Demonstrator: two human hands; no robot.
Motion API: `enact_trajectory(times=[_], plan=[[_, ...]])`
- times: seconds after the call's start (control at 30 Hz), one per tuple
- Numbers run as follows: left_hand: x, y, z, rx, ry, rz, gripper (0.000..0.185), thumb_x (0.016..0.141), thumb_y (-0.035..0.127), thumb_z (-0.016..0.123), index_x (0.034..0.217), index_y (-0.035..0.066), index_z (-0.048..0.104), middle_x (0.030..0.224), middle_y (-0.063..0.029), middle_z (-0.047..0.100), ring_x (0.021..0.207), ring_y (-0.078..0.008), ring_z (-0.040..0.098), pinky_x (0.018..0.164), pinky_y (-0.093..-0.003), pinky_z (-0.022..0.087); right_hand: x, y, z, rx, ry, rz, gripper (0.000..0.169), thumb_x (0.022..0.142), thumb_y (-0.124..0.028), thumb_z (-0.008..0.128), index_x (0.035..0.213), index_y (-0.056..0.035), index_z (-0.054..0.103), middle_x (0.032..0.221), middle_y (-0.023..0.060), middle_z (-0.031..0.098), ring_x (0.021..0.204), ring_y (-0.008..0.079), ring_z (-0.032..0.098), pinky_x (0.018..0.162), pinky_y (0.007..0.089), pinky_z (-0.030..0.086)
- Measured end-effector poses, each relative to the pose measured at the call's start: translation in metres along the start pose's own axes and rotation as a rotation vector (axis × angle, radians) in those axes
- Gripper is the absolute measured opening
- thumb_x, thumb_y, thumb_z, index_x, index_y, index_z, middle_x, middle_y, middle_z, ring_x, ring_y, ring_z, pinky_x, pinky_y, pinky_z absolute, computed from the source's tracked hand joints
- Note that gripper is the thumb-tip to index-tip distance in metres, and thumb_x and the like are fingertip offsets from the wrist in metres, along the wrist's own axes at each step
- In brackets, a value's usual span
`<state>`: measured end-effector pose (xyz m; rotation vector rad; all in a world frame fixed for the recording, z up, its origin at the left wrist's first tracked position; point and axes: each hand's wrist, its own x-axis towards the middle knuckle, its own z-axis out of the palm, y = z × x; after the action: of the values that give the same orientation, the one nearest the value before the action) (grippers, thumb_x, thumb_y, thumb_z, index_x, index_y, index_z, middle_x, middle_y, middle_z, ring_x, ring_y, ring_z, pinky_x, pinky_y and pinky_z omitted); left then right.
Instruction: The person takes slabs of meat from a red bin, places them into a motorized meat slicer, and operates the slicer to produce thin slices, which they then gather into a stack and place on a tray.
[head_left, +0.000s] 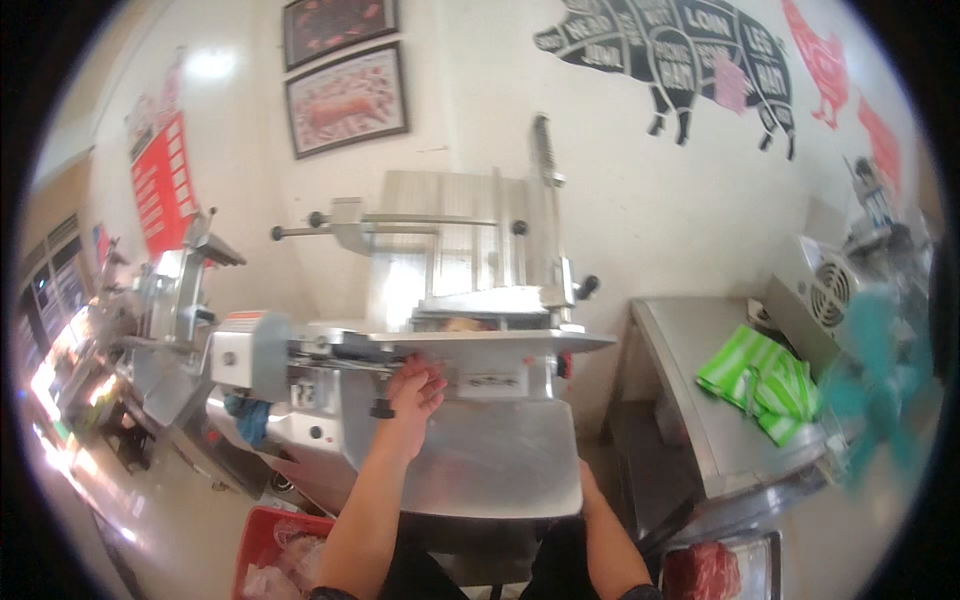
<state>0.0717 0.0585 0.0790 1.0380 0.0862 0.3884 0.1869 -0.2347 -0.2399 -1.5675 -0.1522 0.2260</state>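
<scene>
A metal meat slicer (487, 457) stands in front of me, its flat receiving tray facing me. Just under the slicer's horizontal plate (495, 343) is my left hand (416, 388), fingers apart and slightly curled, with nothing visible in it. The fingertips are close to the plate's underside; contact is unclear. My right hand (587, 484) is at the tray's right edge, its fingers mostly hidden behind that edge. Above the plate rises the slicer's carriage (450, 262) with metal rods and black knobs. Something small and reddish is partly visible beneath the carriage.
A red crate (251, 551) with plastic bags is low at left. Raw red meat (701, 571) lies in a tray at lower right. On the steel table (675, 352) are a green striped cloth (765, 382) and a machine with a vent. Another slicer (176, 292) stands left.
</scene>
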Motion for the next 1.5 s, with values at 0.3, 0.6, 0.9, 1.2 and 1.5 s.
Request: enact_trajectory(times=[0.3, 0.6, 0.9, 1.2, 1.5], plan=[[0.081, -0.013, -0.060, -0.540, 0.039, -0.137, 0.015, 0.091, 0.001, 0.058, 0.105, -0.004, 0.056, 0.100, -0.0138, 0.063, 0.091, -0.0256, 0.065, 0.081, -0.0328, 0.062, -0.031, -0.037, 0.005, 0.161, -0.021, 0.157, 0.035, 0.089, -0.023, 0.069, 0.109, 0.0061, 0.069, 0.099, 0.0125, 0.072, 0.085, 0.0178, 0.067, 0.070, 0.0357, 0.054], [0.097, -0.017, -0.064, -0.739, -0.124, -0.277, 0.019, 0.099, 0.003, 0.045, 0.100, -0.007, 0.060, 0.087, -0.0143, 0.061, 0.077, -0.0192, 0.063, 0.062, -0.0253, 0.056, -0.071, -0.199, -0.008, 0.020, 0.187, -0.217, 0.023, 0.096, -0.015, 0.062, 0.114, -0.0019, 0.055, 0.091, 0.0050, 0.064, 0.077, 0.0140, 0.060, 0.069, 0.0281, 0.050], [0.042, -0.013, -0.077, -0.906, 0.152, -0.322, 0.019, 0.099, 0.013, 0.055, 0.112, 0.000, 0.059, 0.101, -0.0140, 0.066, 0.076, -0.0151, 0.062, 0.054, -0.0179, 0.048, -0.086, -0.270, 0.053, -0.304, -0.033, -0.542, 0.033, 0.095, -0.020, 0.066, 0.120, -0.0005, 0.056, 0.096, 0.0096, 0.065, 0.088, 0.0163, 0.063, 0.078, 0.0309, 0.052], [-0.020, -0.015, -0.015, 0.320, -0.365, -0.241, 0.030, 0.092, 0.015, 0.068, 0.121, 0.009, 0.063, 0.110, -0.0033, 0.068, 0.092, -0.0164, 0.066, 0.080, -0.0315, 0.053, -0.040, -0.269, 0.121, -0.343, -0.198, -0.482, 0.038, 0.096, -0.028, 0.064, 0.124, -0.0035, 0.059, 0.115, 0.0131, 0.062, 0.103, 0.0235, 0.064, 0.083, 0.0349, 0.053], [0.047, -0.010, -0.063, 0.962, -0.251, 0.269, 0.035, 0.089, 0.016, 0.071, 0.120, 0.003, 0.063, 0.103, -0.0132, 0.067, 0.098, -0.0267, 0.065, 0.087, -0.0353, 0.055, -0.068, -0.258, 0.138, -1.304, -0.247, -0.826, 0.050, 0.099, -0.045, 0.048, 0.141, -0.0181, 0.051, 0.146, 0.0081, 0.048, 0.139, 0.0320, 0.040, 0.112, 0.0582, 0.030]])
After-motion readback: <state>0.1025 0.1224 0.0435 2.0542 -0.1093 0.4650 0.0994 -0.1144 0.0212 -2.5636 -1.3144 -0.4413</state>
